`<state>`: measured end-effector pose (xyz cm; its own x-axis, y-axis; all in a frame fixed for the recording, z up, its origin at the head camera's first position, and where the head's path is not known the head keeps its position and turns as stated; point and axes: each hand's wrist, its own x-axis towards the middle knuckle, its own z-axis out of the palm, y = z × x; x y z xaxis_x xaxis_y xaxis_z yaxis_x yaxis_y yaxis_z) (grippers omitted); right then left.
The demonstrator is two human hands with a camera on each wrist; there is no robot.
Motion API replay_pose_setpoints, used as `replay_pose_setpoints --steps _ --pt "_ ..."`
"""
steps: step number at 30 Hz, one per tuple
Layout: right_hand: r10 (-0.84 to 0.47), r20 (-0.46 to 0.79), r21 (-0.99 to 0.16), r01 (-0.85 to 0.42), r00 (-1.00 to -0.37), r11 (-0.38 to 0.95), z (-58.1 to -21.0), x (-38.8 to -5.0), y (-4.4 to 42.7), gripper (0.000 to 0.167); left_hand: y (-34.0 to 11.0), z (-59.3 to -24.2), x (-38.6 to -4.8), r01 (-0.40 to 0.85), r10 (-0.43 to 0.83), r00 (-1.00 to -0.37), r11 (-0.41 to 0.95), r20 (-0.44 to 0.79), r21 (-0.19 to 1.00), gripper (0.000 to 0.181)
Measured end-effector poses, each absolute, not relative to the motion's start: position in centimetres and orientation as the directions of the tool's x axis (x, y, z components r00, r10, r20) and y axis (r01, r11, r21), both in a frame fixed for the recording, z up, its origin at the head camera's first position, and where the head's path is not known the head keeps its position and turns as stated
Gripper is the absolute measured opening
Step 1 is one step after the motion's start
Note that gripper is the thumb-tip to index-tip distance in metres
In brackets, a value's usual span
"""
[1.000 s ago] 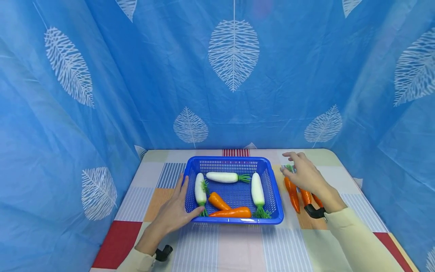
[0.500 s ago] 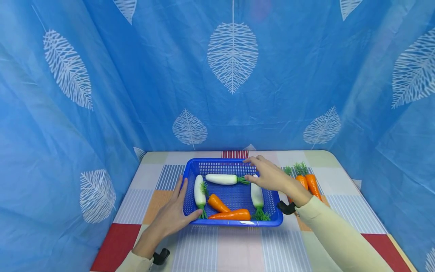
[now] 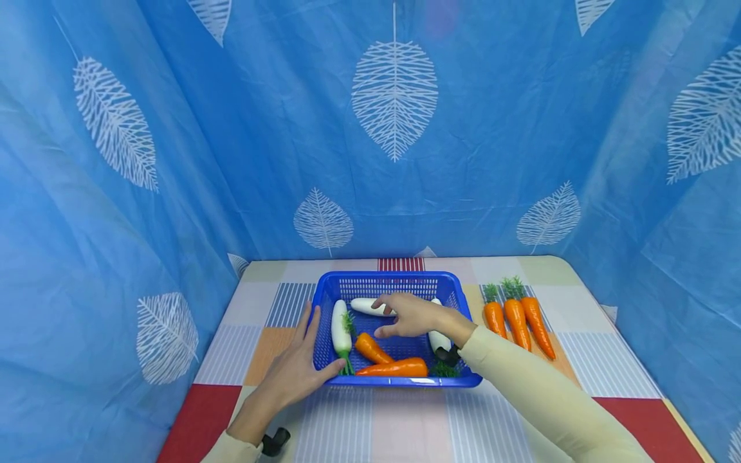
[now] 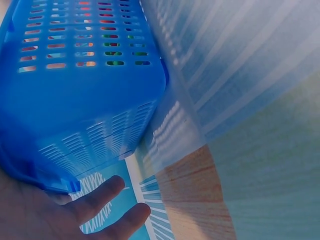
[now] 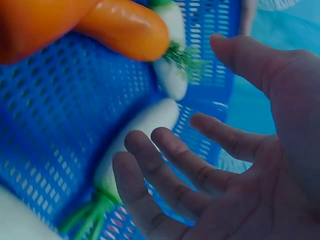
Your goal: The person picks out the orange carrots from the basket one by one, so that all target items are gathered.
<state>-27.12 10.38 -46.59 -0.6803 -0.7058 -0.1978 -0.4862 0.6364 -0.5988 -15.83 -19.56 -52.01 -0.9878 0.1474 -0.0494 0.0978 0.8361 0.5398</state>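
Note:
A blue plastic basket (image 3: 405, 382) stands on the table, holding white radishes with green tops and two carrots. One radish (image 3: 341, 325) lies along the left side, another (image 3: 365, 305) along the back, a third (image 3: 438, 341) at the right, partly behind my right wrist. The carrots (image 3: 373, 348) lie near the front wall. My left hand (image 3: 292, 370) rests against the basket's left side, fingers extended. Above the basket's middle hovers my right hand (image 3: 413, 315); in the right wrist view its spread, slightly bent fingers (image 5: 172, 142) hold nothing, near the back radish (image 5: 145, 125).
Three carrots (image 3: 517, 323) with green tops lie side by side on the table right of the basket. A patchwork-patterned cloth (image 3: 405, 424) covers the table. Blue curtains (image 3: 393, 193) with white leaf prints hang behind and at both sides.
My right hand has moved left from above the carrots on the table to over the basket's middle, uncovering those carrots. My left hand stays at the basket's left side.

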Motion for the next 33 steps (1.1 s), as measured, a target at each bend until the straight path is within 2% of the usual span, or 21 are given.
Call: replay_pose_setpoints --steps 14,33 --pt "-0.702 -0.307 -0.525 -0.501 -0.642 0.688 -49.5 -27.1 6.6 0.066 -19.7 -52.2 -15.6 0.116 0.156 -0.987 0.841 -0.031 0.528 0.124" --pt "-0.696 -0.311 -0.58 -0.451 -0.648 0.679 -49.8 -27.4 5.8 0.055 -19.4 -52.0 -15.7 0.116 0.154 -0.988 0.851 -0.033 0.512 0.124"
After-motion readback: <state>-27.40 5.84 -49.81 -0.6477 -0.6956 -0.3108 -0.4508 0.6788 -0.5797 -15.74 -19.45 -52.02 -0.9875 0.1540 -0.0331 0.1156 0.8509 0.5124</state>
